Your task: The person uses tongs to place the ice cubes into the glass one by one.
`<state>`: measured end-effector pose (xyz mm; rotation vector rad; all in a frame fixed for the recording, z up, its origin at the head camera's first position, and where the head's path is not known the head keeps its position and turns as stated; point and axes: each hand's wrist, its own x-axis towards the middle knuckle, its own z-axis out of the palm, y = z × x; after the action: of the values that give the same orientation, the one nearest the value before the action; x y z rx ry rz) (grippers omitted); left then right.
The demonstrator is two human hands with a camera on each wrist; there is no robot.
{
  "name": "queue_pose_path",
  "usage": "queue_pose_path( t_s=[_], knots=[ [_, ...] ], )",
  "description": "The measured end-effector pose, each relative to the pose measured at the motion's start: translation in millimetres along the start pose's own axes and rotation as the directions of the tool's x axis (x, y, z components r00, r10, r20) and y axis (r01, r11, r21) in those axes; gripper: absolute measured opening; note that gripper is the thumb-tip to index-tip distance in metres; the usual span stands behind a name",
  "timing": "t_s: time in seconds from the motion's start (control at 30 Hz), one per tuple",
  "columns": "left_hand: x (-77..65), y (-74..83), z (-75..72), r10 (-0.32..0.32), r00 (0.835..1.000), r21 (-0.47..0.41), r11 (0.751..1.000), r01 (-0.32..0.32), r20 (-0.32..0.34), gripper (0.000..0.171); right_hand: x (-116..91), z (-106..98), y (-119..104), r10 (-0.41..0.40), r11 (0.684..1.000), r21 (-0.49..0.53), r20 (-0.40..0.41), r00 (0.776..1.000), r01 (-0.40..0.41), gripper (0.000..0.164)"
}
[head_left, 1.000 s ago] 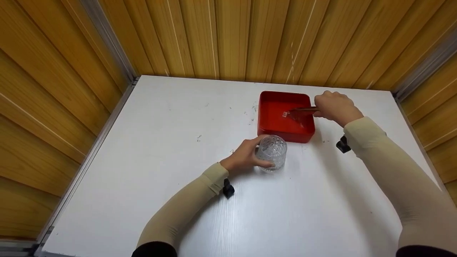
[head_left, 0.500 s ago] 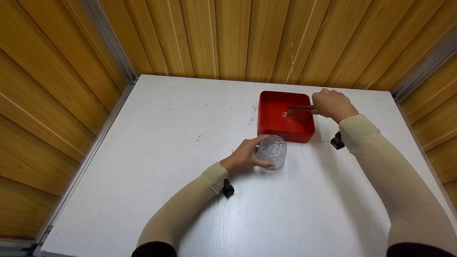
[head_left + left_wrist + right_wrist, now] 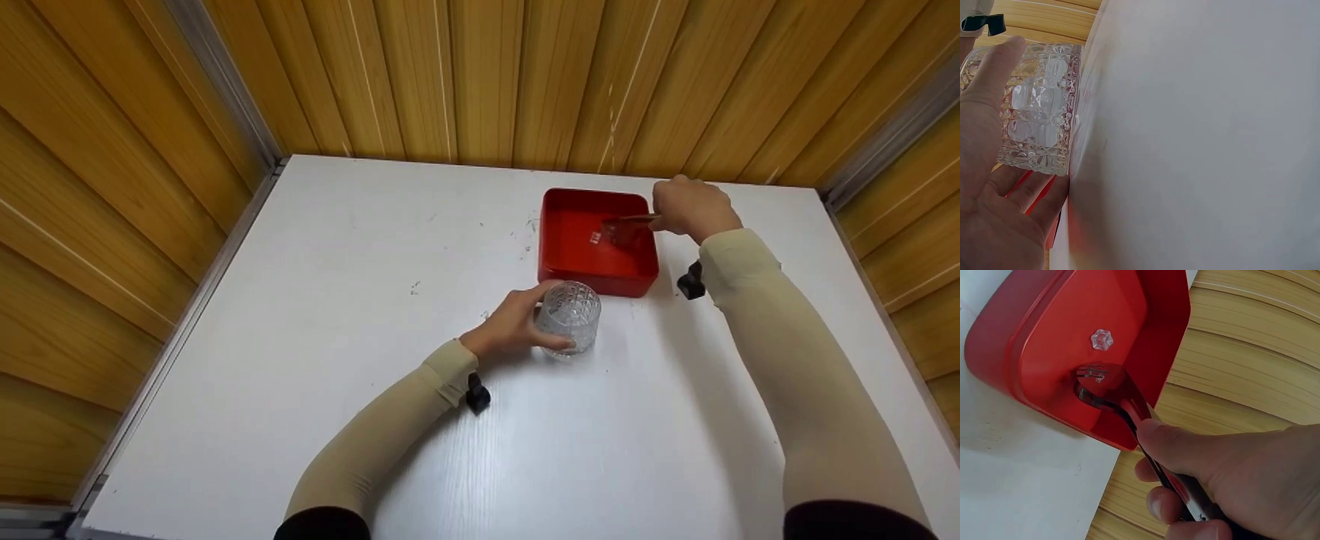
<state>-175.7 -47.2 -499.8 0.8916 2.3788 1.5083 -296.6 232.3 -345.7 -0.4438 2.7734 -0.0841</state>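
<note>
My left hand (image 3: 517,322) holds a clear cut-glass tumbler (image 3: 571,319) upright on the table, thumb on the near side and fingers on the far side. In the left wrist view, clear rounded shapes show through the tumbler (image 3: 1039,107); whether they are contents or facets I cannot tell. My right hand (image 3: 694,208) grips shiny metal tongs (image 3: 1114,388) by the handle, thumb on top. Their toothed tip reaches into a square red box (image 3: 600,285). Inside it, a small clear crystal-like piece (image 3: 1102,340) lies just beyond the tip. Reflections hide whether the tongs touch anything.
The red box stands near the back of the white table (image 3: 337,300), just behind the tumbler. Wood-look panels (image 3: 480,82) rise behind the table and on both sides. Small dark marks dot the tabletop.
My right hand and forearm have moved slightly left and towards the back, and the tongs' arms appear closer together. The left hand and tumbler stay in place.
</note>
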Motion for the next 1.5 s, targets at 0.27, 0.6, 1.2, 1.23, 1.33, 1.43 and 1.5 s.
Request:
queue_pose_path(
  t_s=[0.27,0.6,1.2,1.23,1.33,1.43,1.5],
  knots=[
    [0.3,1.5,2.1,-0.010,1.000,-0.004,1.000,0.010,0.003,0.085,3.4,-3.1,-10.8,0.018,1.000,-0.018,0.002,1.000,-0.018,0.030],
    [1.5,0.0,0.8,0.001,1.000,-0.013,1.000,-0.001,0.002,0.085,5.0,-6.2,-16.9,0.037,0.998,-0.042,-0.005,0.999,-0.038,0.034],
    [0.1,0.9,-2.5,-0.019,1.000,-0.025,0.999,0.019,-0.001,0.086,3.2,-6.3,-17.7,0.059,0.997,0.049,0.017,0.998,-0.060,0.035],
    [0.2,0.9,-2.5,-0.019,1.000,-0.028,0.999,0.019,-0.001,0.086,3.2,-6.3,-17.6,0.062,0.997,0.051,0.018,0.998,-0.062,0.036],
    [0.3,1.2,-1.9,-0.022,1.000,-0.036,0.999,0.022,0.000,0.086,3.4,-5.3,-16.2,0.062,0.997,0.052,0.024,0.998,-0.063,0.037],
    [0.1,1.8,-1.2,-0.020,1.000,-0.039,0.999,0.020,0.004,0.086,3.9,-3.5,-13.2,0.059,0.996,0.060,0.032,0.998,-0.061,0.036],
    [0.0,2.0,-0.8,-0.008,1.000,-0.026,1.000,0.008,0.006,0.086,3.6,-2.7,-11.5,0.061,0.997,0.054,0.031,0.998,-0.062,0.034]
  ],
)
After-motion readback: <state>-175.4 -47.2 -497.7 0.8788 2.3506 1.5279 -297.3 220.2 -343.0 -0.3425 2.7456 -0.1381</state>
